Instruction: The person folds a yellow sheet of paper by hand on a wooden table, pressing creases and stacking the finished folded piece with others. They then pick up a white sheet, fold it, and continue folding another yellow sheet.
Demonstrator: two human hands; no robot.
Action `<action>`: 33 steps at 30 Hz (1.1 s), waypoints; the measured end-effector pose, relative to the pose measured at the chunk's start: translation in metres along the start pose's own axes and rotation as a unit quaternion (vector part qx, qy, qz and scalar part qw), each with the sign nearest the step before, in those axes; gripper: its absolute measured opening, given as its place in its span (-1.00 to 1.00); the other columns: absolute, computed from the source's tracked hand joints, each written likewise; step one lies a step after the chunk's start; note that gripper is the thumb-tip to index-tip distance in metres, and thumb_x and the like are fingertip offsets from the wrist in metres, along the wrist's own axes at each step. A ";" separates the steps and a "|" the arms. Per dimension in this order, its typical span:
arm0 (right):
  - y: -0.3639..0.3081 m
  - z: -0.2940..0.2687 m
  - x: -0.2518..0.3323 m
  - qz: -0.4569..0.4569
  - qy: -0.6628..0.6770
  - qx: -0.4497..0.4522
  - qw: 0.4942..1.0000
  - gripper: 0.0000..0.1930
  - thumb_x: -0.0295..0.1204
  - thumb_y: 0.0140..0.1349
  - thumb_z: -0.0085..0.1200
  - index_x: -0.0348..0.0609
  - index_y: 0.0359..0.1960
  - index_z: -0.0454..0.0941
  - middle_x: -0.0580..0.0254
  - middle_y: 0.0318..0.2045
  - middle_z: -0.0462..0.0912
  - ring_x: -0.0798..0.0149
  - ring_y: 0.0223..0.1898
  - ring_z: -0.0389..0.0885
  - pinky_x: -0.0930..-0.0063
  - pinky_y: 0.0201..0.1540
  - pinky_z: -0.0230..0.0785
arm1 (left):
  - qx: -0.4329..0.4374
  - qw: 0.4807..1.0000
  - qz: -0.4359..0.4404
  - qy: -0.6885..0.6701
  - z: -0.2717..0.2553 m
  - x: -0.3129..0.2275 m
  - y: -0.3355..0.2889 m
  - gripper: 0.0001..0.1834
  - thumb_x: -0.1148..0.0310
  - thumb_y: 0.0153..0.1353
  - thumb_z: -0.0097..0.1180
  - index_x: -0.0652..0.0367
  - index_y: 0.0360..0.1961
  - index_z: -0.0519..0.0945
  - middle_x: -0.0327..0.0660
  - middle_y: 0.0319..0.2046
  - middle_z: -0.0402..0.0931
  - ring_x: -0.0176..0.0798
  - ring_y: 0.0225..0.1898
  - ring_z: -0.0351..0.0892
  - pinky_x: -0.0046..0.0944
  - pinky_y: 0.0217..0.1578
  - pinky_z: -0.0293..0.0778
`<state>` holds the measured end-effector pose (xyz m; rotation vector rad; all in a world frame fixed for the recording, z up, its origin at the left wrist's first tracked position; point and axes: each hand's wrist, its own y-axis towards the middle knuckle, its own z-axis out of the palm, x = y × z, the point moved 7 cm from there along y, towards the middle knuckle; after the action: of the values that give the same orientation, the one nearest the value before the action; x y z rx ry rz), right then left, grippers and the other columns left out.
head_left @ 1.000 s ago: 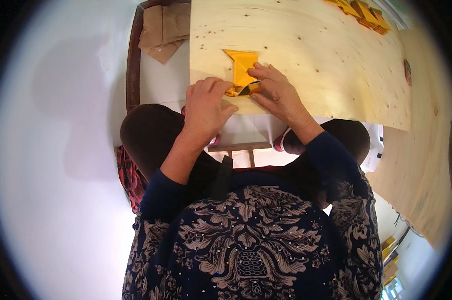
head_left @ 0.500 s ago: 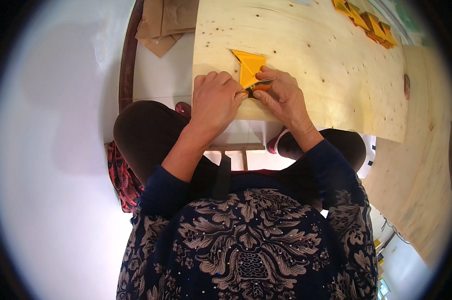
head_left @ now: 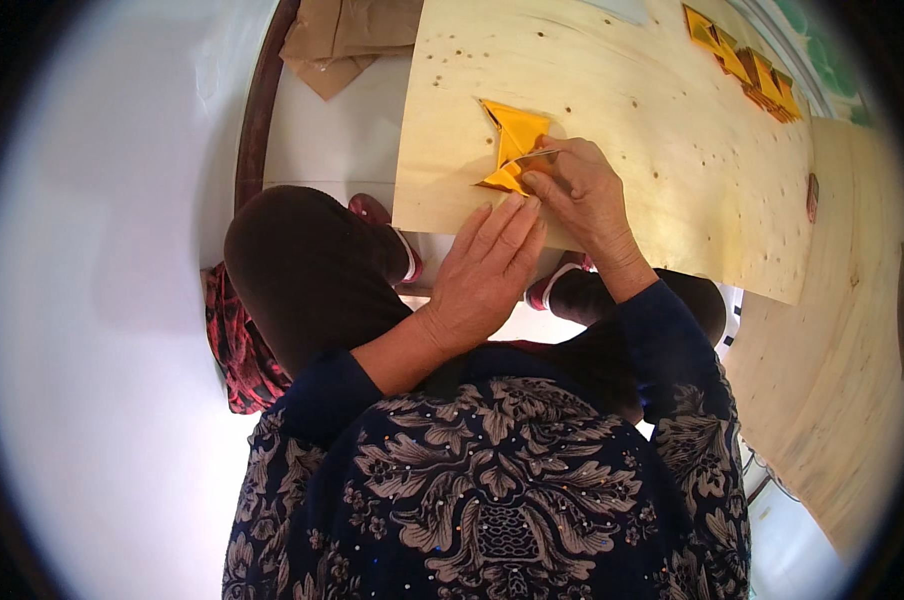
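From above, my left hand lies flat and open, fingers stretched toward the folded yellow paper on the plywood board. My right hand, wrist bent, pinches the paper's near right edge between its fingertips.

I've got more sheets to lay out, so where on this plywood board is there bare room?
The plywood board is bare across its middle, between the yellow folded paper and the row of yellow pieces at the far right corner; also its upper left corner, beside the brown paper. It is crowded at the near edge, where the left hand and right hand press the paper.
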<state>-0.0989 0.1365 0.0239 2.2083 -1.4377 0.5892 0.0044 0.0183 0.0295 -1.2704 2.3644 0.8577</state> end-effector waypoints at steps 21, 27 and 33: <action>0.000 0.001 0.004 -0.035 -0.008 -0.047 0.998 -0.73 -0.32 -0.02 0.38 -0.20 -0.48 0.55 0.09 -0.20 0.65 0.05 -0.16 0.58 0.28 -0.12 0.47 | 0.051 0.995 -0.080 0.035 0.015 0.015 -0.004 -0.16 0.27 -0.08 0.38 0.29 0.26 0.33 0.05 0.37 0.16 0.05 0.45 0.03 0.13 0.42 -0.12; -0.001 0.002 0.001 -0.025 0.002 -0.048 0.999 -0.74 -0.35 -0.03 0.39 -0.21 -0.47 0.55 0.10 -0.20 0.64 0.06 -0.18 0.58 0.29 -0.13 0.47 | 0.055 0.994 -0.084 0.042 0.016 0.017 -0.004 -0.14 0.24 -0.07 0.38 0.30 0.28 0.32 0.03 0.37 0.17 0.03 0.46 0.03 0.13 0.42 -0.13; -0.001 0.003 0.001 -0.022 0.004 -0.053 0.998 -0.74 -0.35 -0.04 0.39 -0.21 -0.48 0.55 0.10 -0.19 0.65 0.06 -0.18 0.58 0.30 -0.14 0.47 | 0.050 0.993 -0.088 0.061 0.016 0.018 -0.003 -0.14 0.22 -0.09 0.39 0.29 0.26 0.35 0.01 0.37 0.19 -0.01 0.45 0.07 0.14 0.41 -0.11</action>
<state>-0.0978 0.1345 0.0221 2.1466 -1.3796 0.4959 -0.0028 0.0154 0.0065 -1.5003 2.3117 0.6154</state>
